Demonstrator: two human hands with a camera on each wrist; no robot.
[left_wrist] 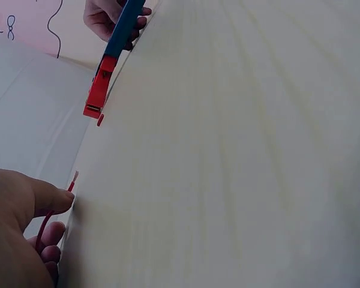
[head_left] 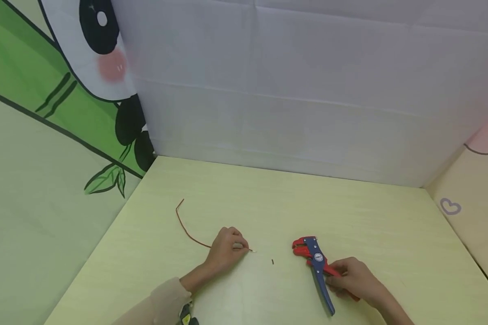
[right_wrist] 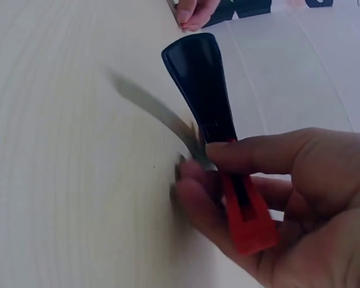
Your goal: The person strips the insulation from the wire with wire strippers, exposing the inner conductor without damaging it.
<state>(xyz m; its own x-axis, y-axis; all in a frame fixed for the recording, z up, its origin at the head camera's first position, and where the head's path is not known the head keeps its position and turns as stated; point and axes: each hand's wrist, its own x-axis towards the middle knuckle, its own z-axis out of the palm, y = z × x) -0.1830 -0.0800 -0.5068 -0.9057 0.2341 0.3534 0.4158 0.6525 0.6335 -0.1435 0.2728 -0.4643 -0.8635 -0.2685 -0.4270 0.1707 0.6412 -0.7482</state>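
Observation:
My left hand (head_left: 227, 250) pinches a thin red wire (head_left: 185, 230) between thumb and fingers, close to one end. That end pokes out past the fingertips with pale bare strands (left_wrist: 77, 175), and the rest of the wire curves away to the upper left over the table. In my right hand (head_left: 355, 280) is a wire stripper (head_left: 318, 258) with a blue body and red jaws and handle; the fingers grip its red handle. The stripper's jaws point away from me, toward the upper left. Between the hands lies a short dark piece of insulation (head_left: 272, 261).
The light wood-patterned table (head_left: 349, 212) spreads under both hands. A pale cloth backdrop (head_left: 288, 90) rises behind its back edge. A printed cloth with a cartoon figure (head_left: 101, 67) hangs on the left, and another cloth (head_left: 471, 194) with a heart stands on the right.

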